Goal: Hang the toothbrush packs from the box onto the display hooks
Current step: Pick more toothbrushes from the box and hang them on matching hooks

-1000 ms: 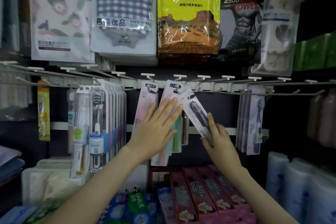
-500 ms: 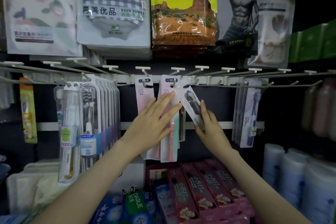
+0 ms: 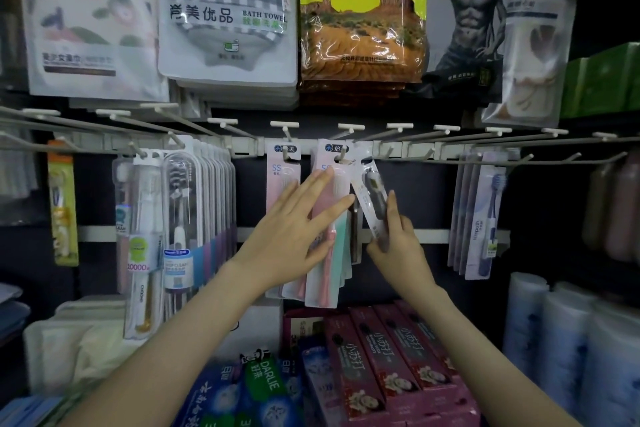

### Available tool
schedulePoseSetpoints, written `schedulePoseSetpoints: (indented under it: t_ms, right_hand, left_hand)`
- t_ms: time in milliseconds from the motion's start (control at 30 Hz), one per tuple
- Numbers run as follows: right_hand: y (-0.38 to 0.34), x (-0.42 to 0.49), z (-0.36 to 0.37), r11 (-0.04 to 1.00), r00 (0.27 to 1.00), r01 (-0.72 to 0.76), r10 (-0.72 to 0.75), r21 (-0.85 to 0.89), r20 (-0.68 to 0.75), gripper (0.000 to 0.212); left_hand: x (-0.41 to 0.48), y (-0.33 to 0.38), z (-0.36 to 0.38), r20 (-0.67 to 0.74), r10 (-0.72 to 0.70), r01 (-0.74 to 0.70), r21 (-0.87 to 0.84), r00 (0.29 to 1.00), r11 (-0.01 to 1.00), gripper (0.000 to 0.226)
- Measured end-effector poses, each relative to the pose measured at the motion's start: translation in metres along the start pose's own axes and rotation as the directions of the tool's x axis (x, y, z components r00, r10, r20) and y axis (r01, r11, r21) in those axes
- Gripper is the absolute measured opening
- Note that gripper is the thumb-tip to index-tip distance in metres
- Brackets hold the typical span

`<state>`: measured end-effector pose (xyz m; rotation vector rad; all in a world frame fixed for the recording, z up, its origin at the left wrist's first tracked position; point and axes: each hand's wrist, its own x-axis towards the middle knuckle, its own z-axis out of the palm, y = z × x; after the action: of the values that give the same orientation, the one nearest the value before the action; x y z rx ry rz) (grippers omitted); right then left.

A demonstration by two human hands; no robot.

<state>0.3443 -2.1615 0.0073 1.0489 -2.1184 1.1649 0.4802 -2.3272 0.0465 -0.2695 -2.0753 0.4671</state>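
The right hand (image 3: 401, 250) grips the lower end of a toothbrush pack (image 3: 372, 194). The fingers are curled round the bottom edge and the forefinger lies straight up the pack's right side. The pack holds a dark brush and stands tilted. It runs from the hand up toward 11 o'clock, so nearly all of it is above the grip and only the foot is covered. Its top corner reaches the hook rail (image 3: 415, 149), just beside the hanger tab of the neighbouring pink packs (image 3: 327, 288) (whether its hole is on a hook cannot be told).

The left hand (image 3: 291, 239) is at 9 o'clock from the right one, a little apart from it. Its fingers are straight and spread, pointing to about 1 o'clock. It lies flat against the hanging pink packs and holds nothing; its fingertips end just short of the tilted pack's left edge.

On the same rail, clear packs (image 3: 180, 211) hang at 9 o'clock from the hands and pale purple packs (image 3: 481, 211) at 3 o'clock. Bagged towels (image 3: 225, 10) hang above at 12 o'clock. Toothpaste boxes (image 3: 381, 367) lie below at 6 o'clock.
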Motion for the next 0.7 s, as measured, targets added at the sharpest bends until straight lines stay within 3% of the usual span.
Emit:
schedulePoseSetpoints:
  t_ms: [267,533,700]
  right_hand:
    - [-0.002,-0.024,-0.029,0.999,0.994,0.035,-0.039,0.036,0.107,0.075]
    - [-0.002,-0.035,-0.058,0.991,0.99,0.133,-0.134,0.029,0.03,0.083]
    - [0.0,-0.037,-0.071,0.981,0.983,0.172,-0.176,-0.094,-0.043,0.086]
  left_hand:
    - [-0.002,0.006,0.004,0.032,-0.041,0.039,0.051,0.999,0.998,0.063]
    - [0.003,0.017,0.003,0.004,-0.096,0.096,0.045,0.995,0.994,0.058]
    - [0.004,0.021,0.001,0.009,-0.133,0.131,0.084,0.991,0.988,0.054]
